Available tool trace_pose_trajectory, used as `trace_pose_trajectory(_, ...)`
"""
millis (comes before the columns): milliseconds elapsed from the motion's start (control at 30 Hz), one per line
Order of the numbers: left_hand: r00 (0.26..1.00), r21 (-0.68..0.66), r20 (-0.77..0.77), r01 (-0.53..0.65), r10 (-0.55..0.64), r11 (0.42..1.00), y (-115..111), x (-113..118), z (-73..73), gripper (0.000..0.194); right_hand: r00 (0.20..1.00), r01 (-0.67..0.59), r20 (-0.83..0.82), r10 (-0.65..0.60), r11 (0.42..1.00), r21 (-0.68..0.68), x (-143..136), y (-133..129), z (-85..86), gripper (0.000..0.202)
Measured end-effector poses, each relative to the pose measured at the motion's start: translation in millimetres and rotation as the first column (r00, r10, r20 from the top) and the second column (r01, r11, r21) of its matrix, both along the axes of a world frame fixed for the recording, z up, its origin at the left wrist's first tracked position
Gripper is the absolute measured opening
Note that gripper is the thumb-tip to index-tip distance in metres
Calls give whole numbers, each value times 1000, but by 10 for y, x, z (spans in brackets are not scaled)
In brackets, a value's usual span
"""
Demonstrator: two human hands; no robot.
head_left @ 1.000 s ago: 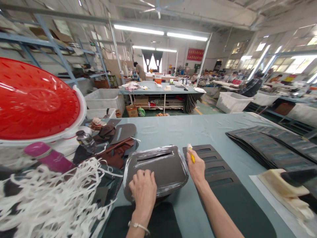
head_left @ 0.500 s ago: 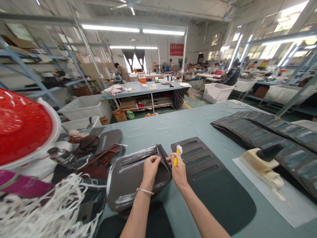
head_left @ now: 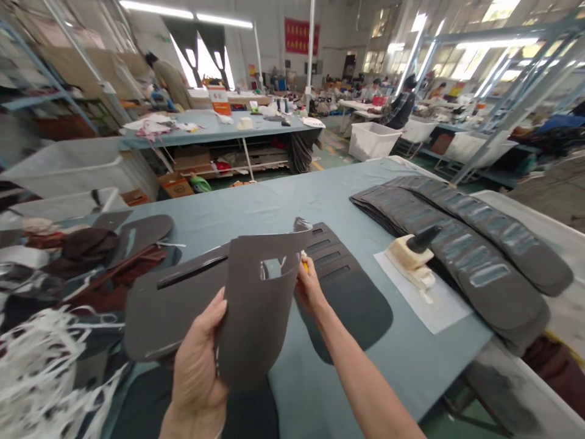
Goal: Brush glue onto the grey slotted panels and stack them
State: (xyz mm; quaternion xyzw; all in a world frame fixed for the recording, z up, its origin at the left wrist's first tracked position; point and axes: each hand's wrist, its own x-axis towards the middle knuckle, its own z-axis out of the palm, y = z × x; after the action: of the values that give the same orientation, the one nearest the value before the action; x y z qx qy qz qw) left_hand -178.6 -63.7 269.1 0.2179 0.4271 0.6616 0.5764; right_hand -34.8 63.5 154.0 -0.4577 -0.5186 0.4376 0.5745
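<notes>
A curved dark grey panel [head_left: 258,305] with a small cut-out stands raised above the table. My left hand [head_left: 201,360] grips its left edge, thumb on the near face. At its upper right edge, my right hand [head_left: 311,283] is closed round a yellow-handled tool [head_left: 305,263] with a white tip, mostly hidden by the fingers. Behind the raised panel, on the left, lies a stack of grey panels [head_left: 164,305] with a dark slot. A dark slotted panel [head_left: 351,305] lies flat on the table to the right.
The blue-green table [head_left: 283,201] bears more slotted panels [head_left: 448,238] at right. A cream container with a black nozzle [head_left: 411,253] lies on a white sheet [head_left: 439,311]. White strips [head_left: 41,366] and brown cloth [head_left: 132,274] are at left. People work farther back.
The view has turned right. A panel has been lifted off the stack and now curves upright between my hands. My left hand has opened its pinch into a wider hold.
</notes>
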Motion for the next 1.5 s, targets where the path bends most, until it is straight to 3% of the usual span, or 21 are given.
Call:
trace_pose_trajectory(67,998,-37,58,-29,31,999,0,127,-149,35,997,18,-69,-21,999,-40,380,-67,-58,37)
trace_pose_trajectory(167,992,-125,120,-31,46,992,37,275,-497,31,988,116,-93,-122,991,-66,1063,-179,-201,36)
trace_pose_trajectory(300,993,-232,113,-3,30,973,73,537,-1125,28,960,280,-17,-281,959,-51,1963,-286,-445,38)
trace_pose_trajectory(400,1000,-236,-3,-5,5,972,75,811,-1633,26,919,333,228,-322,943,-13,2472,-350,-652,36)
trace_pose_trajectory(467,990,-255,-134,3,-39,967,73,994,-1937,29,804,337,502,-320,940,60,2707,-393,-802,29)
trace_pose_trajectory(533,955,-294,-289,-18,-71,956,77,1153,-2186,35,619,320,716,-321,937,142,2862,-422,-955,20)
trace_pose_trajectory(633,870,-316,-486,-88,-82,945,104,1322,-2432,46,420,313,848,-323,929,199,2980,-406,-1155,16)
trace_pose_trajectory(733,795,-327,-601,-145,-87,934,143,1411,-2550,53,350,312,887,-300,931,191,3020,-317,-1281,13)
trace_pose_trajectory(900,657,-300,-748,-211,-92,930,175,1472,-2609,47,333,314,903,-272,935,166,3042,-130,-1378,9)
trace_pose_trajectory(1133,470,-242,-872,-171,-137,955,197,1527,-2666,48,259,331,947,-191,938,99,3076,-14,-1470,8)
trace_pose_trajectory(1500,418,-223,-901,-209,-119,952,223,1505,-2692,41,215,345,951,-223,928,140,3108,17,-1556,11)
